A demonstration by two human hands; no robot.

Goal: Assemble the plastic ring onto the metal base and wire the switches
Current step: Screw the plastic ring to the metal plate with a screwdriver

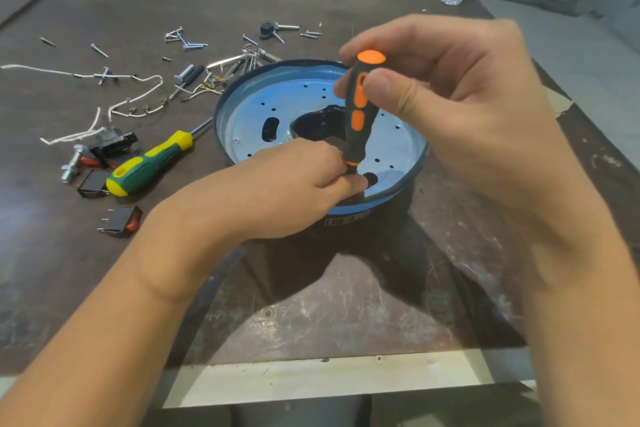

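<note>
Item: orange-black screwdriver (356, 121), frame centre, upright; right grip (450, 87) curled round its handle, left grip (294, 184) pinching its tip over metal base (398, 146). Best kept vertical, seated before turning.

Switches (119, 220), wires (135, 104) and screws (187, 40) lie left of the base (242, 104).

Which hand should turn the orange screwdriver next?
Right, likely: the right hand grips the orange-black screwdriver by its handle, while the left hand pinches its shaft low at the blue metal base.
</note>
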